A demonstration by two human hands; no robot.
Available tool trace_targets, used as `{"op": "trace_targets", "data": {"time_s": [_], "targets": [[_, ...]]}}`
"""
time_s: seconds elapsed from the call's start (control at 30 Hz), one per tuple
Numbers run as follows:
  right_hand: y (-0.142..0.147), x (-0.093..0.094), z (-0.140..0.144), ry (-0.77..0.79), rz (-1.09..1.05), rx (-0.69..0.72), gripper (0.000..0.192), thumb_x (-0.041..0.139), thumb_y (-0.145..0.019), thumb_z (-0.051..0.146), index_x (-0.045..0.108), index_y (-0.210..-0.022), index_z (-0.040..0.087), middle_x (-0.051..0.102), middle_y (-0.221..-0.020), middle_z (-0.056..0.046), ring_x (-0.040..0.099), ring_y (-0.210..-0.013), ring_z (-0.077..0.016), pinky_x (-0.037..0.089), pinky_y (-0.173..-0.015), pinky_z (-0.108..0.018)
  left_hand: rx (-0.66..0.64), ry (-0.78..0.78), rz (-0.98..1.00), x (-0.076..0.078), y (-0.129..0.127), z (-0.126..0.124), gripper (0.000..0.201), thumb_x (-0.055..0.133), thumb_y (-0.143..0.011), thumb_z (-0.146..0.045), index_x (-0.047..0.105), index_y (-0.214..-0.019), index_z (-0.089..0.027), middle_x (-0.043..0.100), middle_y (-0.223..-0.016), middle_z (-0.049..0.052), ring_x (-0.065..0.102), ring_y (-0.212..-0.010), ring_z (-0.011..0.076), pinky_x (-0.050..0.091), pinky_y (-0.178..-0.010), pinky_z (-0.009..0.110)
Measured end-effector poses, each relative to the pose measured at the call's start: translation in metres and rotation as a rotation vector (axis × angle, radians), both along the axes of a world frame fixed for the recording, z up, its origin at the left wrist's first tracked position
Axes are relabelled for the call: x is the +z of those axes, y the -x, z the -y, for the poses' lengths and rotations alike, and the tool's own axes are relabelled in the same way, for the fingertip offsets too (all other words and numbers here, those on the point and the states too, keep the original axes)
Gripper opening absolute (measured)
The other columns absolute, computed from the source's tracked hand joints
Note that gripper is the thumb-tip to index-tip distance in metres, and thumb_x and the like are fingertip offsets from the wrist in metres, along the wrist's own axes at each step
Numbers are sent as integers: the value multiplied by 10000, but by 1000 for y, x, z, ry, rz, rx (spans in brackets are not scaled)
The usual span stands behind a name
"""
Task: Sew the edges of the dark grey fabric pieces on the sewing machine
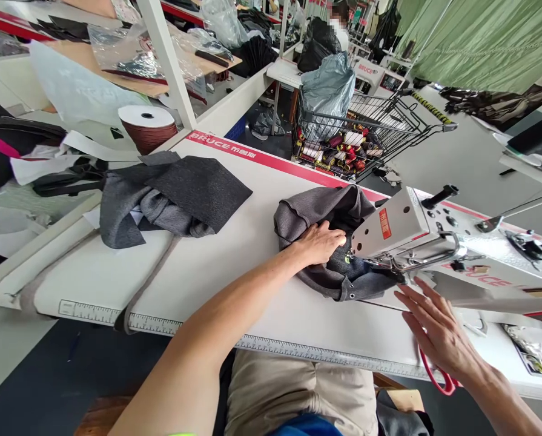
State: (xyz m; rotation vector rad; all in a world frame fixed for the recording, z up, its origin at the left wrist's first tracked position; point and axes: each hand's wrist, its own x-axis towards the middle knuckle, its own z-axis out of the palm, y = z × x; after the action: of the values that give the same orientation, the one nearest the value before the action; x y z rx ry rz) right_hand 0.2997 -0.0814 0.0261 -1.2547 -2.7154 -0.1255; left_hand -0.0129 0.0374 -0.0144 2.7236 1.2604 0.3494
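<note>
Left hand (318,242) flat, fingers together, pressing grey garment (325,212) at sewing machine (402,227). Right hand (438,330) open, fingers spread, touching garment edge, holding nothing.

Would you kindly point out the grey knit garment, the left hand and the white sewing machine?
grey knit garment (311,212): head view, upper fold.
left hand (318,242): head view, back of hand.
white sewing machine (400,224): head view, head's side face.

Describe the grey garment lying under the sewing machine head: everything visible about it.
The grey garment looks like a soft knit in charcoal, bunched in a rumpled heap on the white sewing table. A ribbed edge shows along its left side. Its right part runs under the sewing machine head. The left hand lies flat on top of it; the right hand is open, its fingertips near the front edge.
</note>
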Motion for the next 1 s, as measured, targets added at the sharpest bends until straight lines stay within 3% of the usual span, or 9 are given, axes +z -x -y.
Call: {"op": "trace_targets", "data": {"time_s": [0.13,0.27,0.33,0.43,0.57,0.8,1.0], "targets": [[32,5,-10,32,-64,226,431,474,-942,170,482,-1370,225,564,-1352,-101,400,-1347,-296,432,-999,-506,15,36,9,3,2,-1,432,518,-832,-116,522,-1217,-311,567,-1215,26,516,-995,227,433,-861,383],[73,7,-11,94,-175,357,415,461,-947,143,503,-1356,205,615,-1282,-102,447,-1319,-263,457,-1014,-468,6,21,-79,13,7,9,342,542,-805,-132,597,-1122,-249,579,-1119,56,541,-968,223,409,-881,379],[93,4,-12,115,-209,280,410,412,-971,146,485,-1372,194,587,-1315,-113,491,-1282,-233,470,-1017,-423,-7,-14,-129,19,8,17,305,559,-787,-151,626,-1075,-225,588,-1076,76,525,-1020,263,390,-898,408],[118,-4,-18,172,-179,57,386,375,-994,224,497,-1352,146,503,-1403,-137,537,-1229,-230,477,-1015,-386,0,-74,-204,28,5,33,286,508,-812,-134,634,-1064,-188,615,-1023,105,492,-1095,312,335,-959,465],[137,-8,-27,278,-56,-155,439,376,-983,304,443,-1394,165,354,-1518,-108,568,-1181,-245,508,-950,-370,21,-96,-295,35,3,44,335,372,-882,-108,637,-1081,-157,636,-976,120,509,-1072,312,292,-1003,482],[149,-9,-33,365,30,-236,341,357,-970,333,475,-1266,213,218,-1576,-98,641,-960,-234,541,-716,-355,-5,-62,-328,36,6,40,372,397,-838,-61,629,-1099,-189,624,-951,96,544,-923,258,374,-864,415],[150,-12,-34,339,50,-232,309,371,-953,371,491,-1181,201,293,-1542,-112,637,-875,-222,516,-654,-330,-8,30,-282,36,8,32,283,394,-905,-159,654,-1008,-203,659,-911,75,573,-913,251,409,-844,393]]}}
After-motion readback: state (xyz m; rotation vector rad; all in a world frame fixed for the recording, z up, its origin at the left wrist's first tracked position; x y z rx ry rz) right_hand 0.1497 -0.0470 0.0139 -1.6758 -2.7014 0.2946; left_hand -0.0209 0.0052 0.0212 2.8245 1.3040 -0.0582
